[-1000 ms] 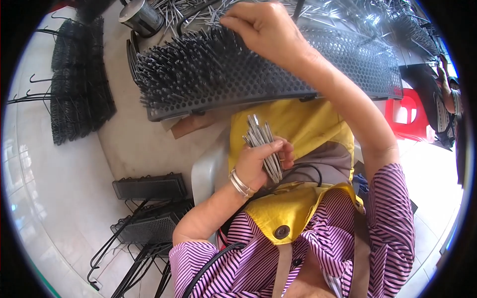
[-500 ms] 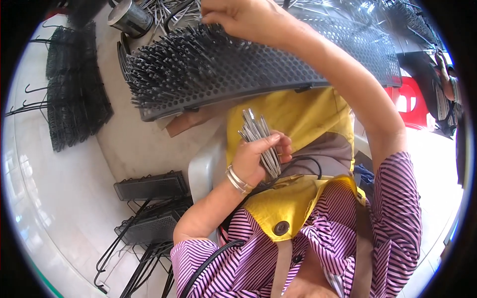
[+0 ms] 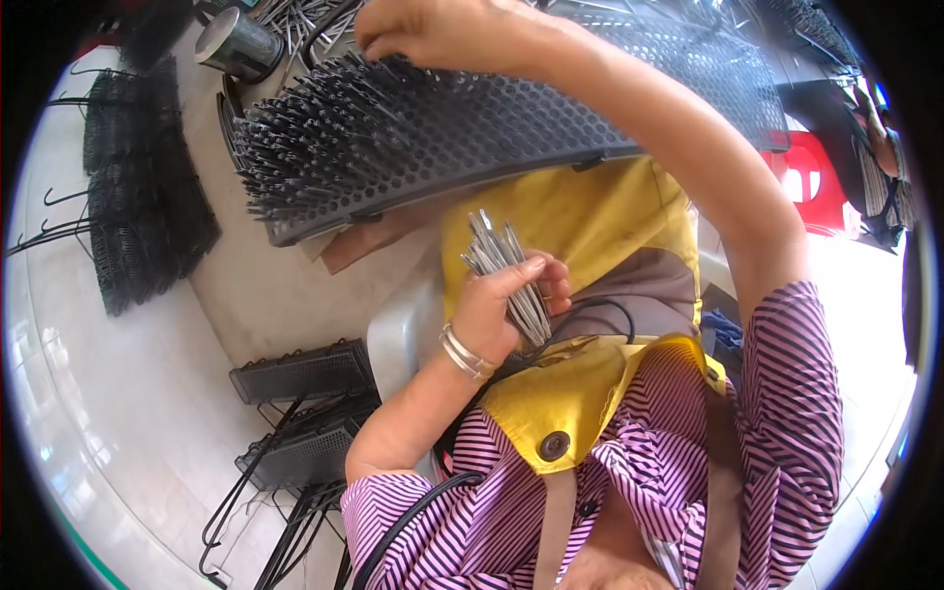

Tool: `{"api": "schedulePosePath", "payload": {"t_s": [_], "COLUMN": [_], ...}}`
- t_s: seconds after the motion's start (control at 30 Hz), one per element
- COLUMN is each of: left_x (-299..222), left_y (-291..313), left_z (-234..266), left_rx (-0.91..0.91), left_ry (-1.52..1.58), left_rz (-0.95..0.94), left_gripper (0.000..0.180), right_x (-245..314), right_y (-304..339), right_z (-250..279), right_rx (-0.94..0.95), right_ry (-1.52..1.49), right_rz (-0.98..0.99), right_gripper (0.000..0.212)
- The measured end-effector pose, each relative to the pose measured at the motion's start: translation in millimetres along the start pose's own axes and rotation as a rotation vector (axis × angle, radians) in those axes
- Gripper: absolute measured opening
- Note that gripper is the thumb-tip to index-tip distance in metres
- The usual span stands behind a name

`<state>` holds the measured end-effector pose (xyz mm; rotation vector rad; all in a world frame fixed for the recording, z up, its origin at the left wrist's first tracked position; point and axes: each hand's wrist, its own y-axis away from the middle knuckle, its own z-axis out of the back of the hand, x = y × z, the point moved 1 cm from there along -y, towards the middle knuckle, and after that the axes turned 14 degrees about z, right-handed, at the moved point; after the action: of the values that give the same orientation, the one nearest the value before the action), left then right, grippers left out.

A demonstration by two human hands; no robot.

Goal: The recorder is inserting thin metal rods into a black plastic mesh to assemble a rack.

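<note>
My left hand [image 3: 490,313] is closed around a bundle of thin silvery metal rods [image 3: 501,258] in front of my lap. The rods point up and away, their ends fanned a little. My right hand [image 3: 418,34] reaches across to the far side of a dark perforated rack [image 3: 511,128], its fingers pinched together. Whatever is between those fingers is too small or hidden to make out. Just below that hand, many dark slim rods [image 3: 315,133] stand upright, close together, in the holes on the rack's left part. The holes nearer the right hold no rods that I can see.
Loose silvery rods and a metal can [image 3: 239,44] lie beyond the rack. Dark hooked racks [image 3: 147,187] are at the left, and several more with long hooks [image 3: 305,374] stand lower left. A red plastic chair [image 3: 816,182] is at the right. A yellow apron [image 3: 580,206] covers my lap.
My right hand has moved slightly left along the far side of the rack. The view has shifted a little, and the left hand still grips the rods.
</note>
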<state>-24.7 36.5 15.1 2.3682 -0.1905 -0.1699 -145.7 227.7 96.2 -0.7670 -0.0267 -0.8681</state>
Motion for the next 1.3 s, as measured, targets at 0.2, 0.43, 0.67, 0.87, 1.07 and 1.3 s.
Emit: {"api": "schedulePosePath", "payload": {"t_s": [0.2, 0.43, 0.67, 0.87, 1.07, 1.3], "left_x": [-1, -2, 2, 4, 3, -7], "left_y": [2, 3, 1, -3, -1, 5], "left_z": [-1, 2, 2, 4, -1, 0], "left_rx": [-0.007, 0.02, 0.082, 0.155, 0.199, 0.257], "left_ry": [-0.001, 0.011, 0.091, 0.092, -0.024, -0.064], "left_rz": [0.008, -0.02, 0.015, 0.049, 0.069, 0.01], "left_gripper": [0.013, 0.015, 0.015, 0.016, 0.021, 0.022], "right_x": [3, 27, 11, 13, 32, 101], "right_y": [6, -1, 32, 40, 47, 99], "right_z": [-5, 9, -3, -1, 1, -2], "right_rx": [-0.207, -0.088, -0.358, -0.406, -0.31, -0.145], "right_ry": [-0.017, 0.317, 0.283, 0.109, 0.299, -0.327], "right_rz": [0.101, -0.06, 0.156, 0.064, -0.038, -0.637], "right_gripper": [0.01, 0.018, 0.011, 0.01, 0.008, 0.027]}}
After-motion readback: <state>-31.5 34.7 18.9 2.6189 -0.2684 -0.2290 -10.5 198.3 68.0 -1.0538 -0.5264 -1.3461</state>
